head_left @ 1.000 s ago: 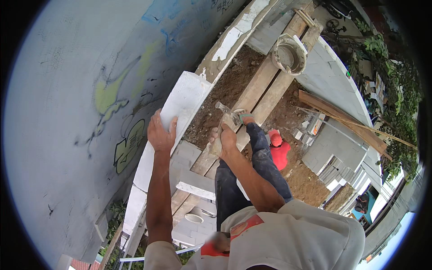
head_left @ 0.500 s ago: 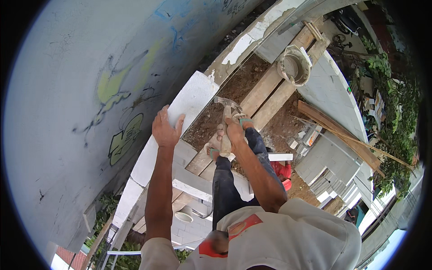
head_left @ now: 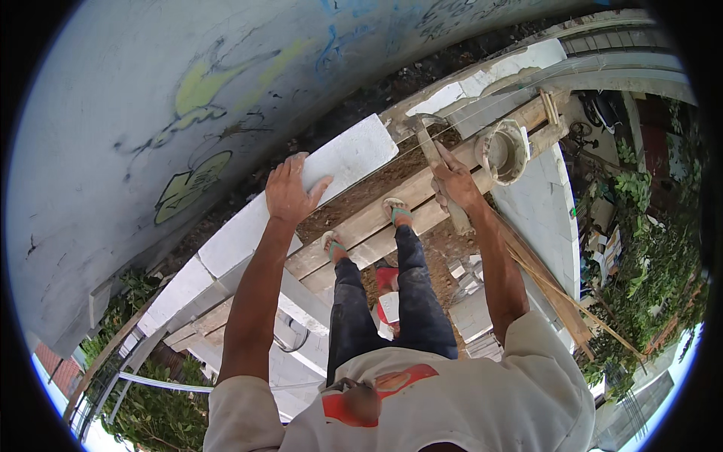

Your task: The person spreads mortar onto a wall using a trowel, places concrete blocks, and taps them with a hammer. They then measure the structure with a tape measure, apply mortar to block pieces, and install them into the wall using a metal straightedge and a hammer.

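In the head view my left hand [head_left: 294,194] grips a long white block [head_left: 352,152] laid along the wall top, fingers toward its far edge, thumb apart. My right hand [head_left: 455,182] is closed round the wooden handle of a dusty hammer [head_left: 427,135], held upright-angled to the right of the block, its metal head beside the block's end. A thin string runs along the wall near the hammer head. My sandalled feet stand below on wooden planks [head_left: 355,228] over bare soil.
A grey graffiti-marked wall [head_left: 113,90] rises on the left. A mortar-crusted bucket [head_left: 505,155] sits on the planks at right. A person in red [head_left: 387,280] is below, between my legs. Long boards [head_left: 565,316] lean beside a block wall; foliage fills the right.
My right hand has moved up and right with the hammer. The view has turned. My left hand stays on the block; the person below now shows between my legs.
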A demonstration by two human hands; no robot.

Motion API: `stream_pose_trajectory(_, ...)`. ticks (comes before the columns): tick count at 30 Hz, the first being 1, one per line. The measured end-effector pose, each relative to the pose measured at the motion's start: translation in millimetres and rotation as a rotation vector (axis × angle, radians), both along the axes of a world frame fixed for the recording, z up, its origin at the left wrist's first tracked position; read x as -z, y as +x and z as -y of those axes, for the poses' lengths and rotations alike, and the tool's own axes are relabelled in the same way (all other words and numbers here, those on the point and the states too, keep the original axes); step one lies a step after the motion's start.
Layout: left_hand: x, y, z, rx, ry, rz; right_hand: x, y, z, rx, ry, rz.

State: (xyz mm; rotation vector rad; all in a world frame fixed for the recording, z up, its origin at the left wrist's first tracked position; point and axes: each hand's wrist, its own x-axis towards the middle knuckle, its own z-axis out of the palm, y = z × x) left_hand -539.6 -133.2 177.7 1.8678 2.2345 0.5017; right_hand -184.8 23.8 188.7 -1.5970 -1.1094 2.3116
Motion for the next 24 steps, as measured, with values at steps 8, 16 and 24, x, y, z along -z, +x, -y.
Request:
stream_pose_trajectory(8,-3.0,11.3,-10.9,-0.001,-0.004,0.012,8.8,-6.2,-2.0,0.266,0.203,0.088)
stream_pose_trajectory(16,-2.1,7.9,-4.9,-0.024,-0.02,0.014,-2.9,-21.4,-8.0,0.281,0.037,0.042)
stream_pose_trajectory(24,-6.2,4.3,-7.7,-0.069,-0.06,0.015,-3.7,-4.8,-26.5,-0.017,-0.142,0.087)
